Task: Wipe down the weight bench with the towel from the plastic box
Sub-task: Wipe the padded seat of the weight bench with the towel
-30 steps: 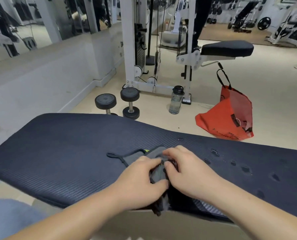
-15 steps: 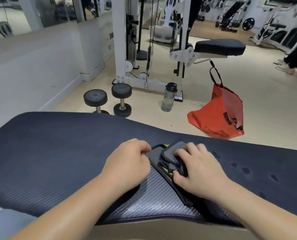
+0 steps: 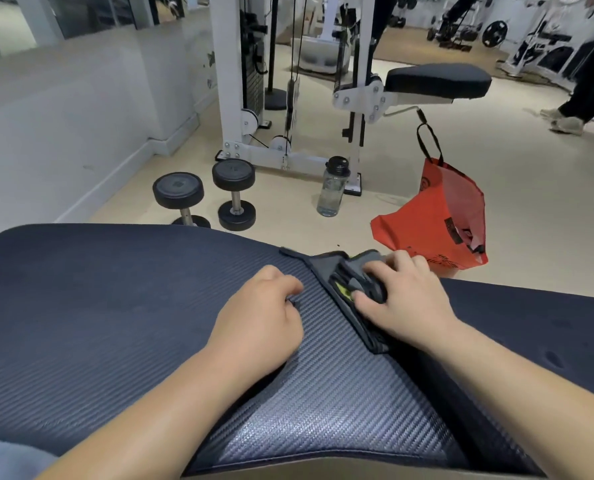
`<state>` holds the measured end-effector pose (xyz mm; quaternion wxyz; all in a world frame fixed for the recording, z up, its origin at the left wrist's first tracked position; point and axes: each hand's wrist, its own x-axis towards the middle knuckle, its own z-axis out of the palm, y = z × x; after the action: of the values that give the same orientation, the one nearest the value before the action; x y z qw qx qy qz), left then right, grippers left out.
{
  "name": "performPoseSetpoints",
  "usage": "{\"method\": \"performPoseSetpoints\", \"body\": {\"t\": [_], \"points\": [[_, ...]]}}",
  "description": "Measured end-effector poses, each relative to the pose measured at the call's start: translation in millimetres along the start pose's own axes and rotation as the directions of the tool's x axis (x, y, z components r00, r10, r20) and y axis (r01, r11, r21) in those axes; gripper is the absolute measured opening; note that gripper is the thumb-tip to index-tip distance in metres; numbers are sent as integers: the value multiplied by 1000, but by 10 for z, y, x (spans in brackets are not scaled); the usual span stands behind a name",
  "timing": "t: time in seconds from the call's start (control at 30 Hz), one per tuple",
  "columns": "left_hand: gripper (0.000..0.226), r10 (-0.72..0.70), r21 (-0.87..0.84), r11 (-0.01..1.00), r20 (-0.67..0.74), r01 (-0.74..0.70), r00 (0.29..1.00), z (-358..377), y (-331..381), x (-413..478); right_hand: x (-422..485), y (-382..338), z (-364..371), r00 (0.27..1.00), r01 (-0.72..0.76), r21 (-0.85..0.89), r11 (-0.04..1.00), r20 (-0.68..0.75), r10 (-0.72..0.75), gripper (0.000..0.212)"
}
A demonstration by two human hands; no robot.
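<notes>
The dark blue ribbed weight bench pad (image 3: 98, 306) runs across the lower half of the view. A grey towel (image 3: 344, 282) with a yellow-green patch lies bunched on the pad near its far edge, right of centre. My right hand (image 3: 406, 299) presses down on the towel, fingers curled over its folds. My left hand (image 3: 264, 320) rests on the pad just left of the towel, fingers curled in a loose fist and apart from the cloth. No plastic box is in view.
Beyond the bench on the floor stand two black dumbbells (image 3: 205, 199), a clear water bottle (image 3: 332, 192) and a red bag (image 3: 441, 223). A white cable machine (image 3: 288, 98) with a black seat stands behind. A person's legs (image 3: 583, 98) pass at the far right.
My right hand has pushed the towel away toward the bench's far edge and to the right. My left hand has let go of the towel and stayed behind on the pad.
</notes>
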<state>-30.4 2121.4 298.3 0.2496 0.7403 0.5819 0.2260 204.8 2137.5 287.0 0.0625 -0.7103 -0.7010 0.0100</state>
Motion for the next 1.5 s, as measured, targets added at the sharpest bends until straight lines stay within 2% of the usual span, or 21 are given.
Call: {"method": "performPoseSetpoints", "body": {"t": [0.07,0.17,0.23,0.3,0.37,0.43,0.47,0.57,0.63,0.7,0.73,0.8,0.87,0.9,1.03,1.13,1.23,1.3,1.4,1.43,1.5], "points": [[37,17,14,1000,-3,-17,1000,31,1,19,13,-79,18,998,56,29,998,12,-57,52],[34,2,33,999,-37,-1,999,53,-54,46,-120,-267,51,948,305,94,948,60,-312,54],[34,-17,32,999,-51,19,999,54,-85,53,-60,-232,48,930,352,120,928,68,-362,56],[33,-24,27,999,-44,25,999,59,-94,58,95,-86,42,967,249,59,967,35,-252,57],[32,-22,14,1000,-37,23,999,68,-89,49,233,120,26,999,43,-26,999,20,-43,54],[32,-13,5,1000,-36,13,999,74,-82,43,283,218,10,993,-111,-35,993,30,112,53],[31,-7,3,1000,-34,8,999,73,-81,36,263,194,22,992,-121,-46,992,30,123,53],[30,7,1,1000,-39,-7,999,76,-110,16,30,-115,76,993,109,-66,992,-26,-111,50],[29,19,14,1000,-52,-18,998,76,-118,13,-196,-316,97,951,310,12,951,-3,-310,50],[29,28,14,1000,-52,-28,998,77,-118,-1,-213,-289,84,918,395,34,918,37,-396,52],[30,35,16,999,-37,-34,999,78,-112,-15,-148,-201,66,934,356,1,935,34,-356,52],[31,57,25,998,4,-57,998,86,-86,-68,1,66,-5,990,142,-91,986,12,-142,52],[31,94,34,995,36,-95,995,97,-70,-143,76,285,-65,995,-94,-118,989,8,96,51],[32,115,43,992,53,-117,992,104,-60,-176,59,313,-69,990,-137,-118,984,17,140,50],[31,188,99,976,82,-196,979,135,-43,-279,-338,-35,-64,996,73,-51,996,44,-71,49],[22,218,130,966,57,-224,974,153,9,-349,-785,-306,-40,944,327,34,944,29,-328,43],[18,230,155,959,66,-238,971,182,86,-429,-922,-215,-68,902,430,58,901,22,-432,43],[23,249,147,955,71,-256,966,182,136,-480,-824,60,-89,938,347,-35,937,18,-347,49],[22,266,129,953,80,-274,961,202,189,-537,-693,484,-164,1000,10,-137,991,1,-10,58],[22,270,130,952,81,-278,960,212,205,-558,-714,508,-167,999,-35,-127,991,-5,35,57],[23,270,140,949,96,-282,958,231,235,-591,-864,376,-119,997,65,-115,991,-32,-69,50]]}}
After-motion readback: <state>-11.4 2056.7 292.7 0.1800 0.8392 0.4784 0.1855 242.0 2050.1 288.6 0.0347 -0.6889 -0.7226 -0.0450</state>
